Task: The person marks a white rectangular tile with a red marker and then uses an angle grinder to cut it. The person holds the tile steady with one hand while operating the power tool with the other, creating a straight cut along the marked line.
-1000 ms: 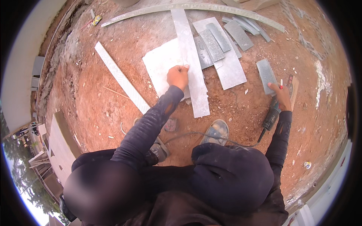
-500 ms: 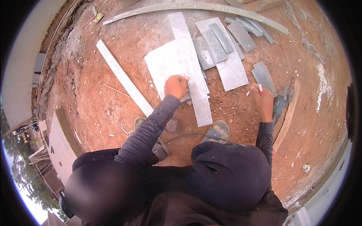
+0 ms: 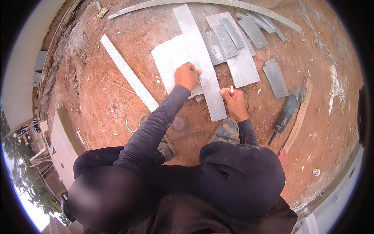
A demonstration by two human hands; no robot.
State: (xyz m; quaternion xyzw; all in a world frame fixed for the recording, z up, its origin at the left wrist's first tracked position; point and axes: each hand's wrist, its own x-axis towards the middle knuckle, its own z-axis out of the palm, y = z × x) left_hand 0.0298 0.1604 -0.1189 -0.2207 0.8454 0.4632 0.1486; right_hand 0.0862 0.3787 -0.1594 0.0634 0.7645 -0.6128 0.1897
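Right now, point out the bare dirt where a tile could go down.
Bare dirt lies between the long metal ruler and the left wall, and right of the angle grinder. Crowded: the grey tile stack and the strip under the left hand.

An outdoor building site, on bare red-brown earth (image 3: 97,97) strewn with small stones. Grey stone or tile offcuts (image 3: 237,46) lie stacked at the far side, with a long pale strip (image 3: 128,76) to the left and a curved strip (image 3: 202,4) beyond. An angle grinder (image 3: 288,111) rests on the dirt at right. Pale walls (image 3: 23,70) and trees (image 3: 23,171) edge the left.
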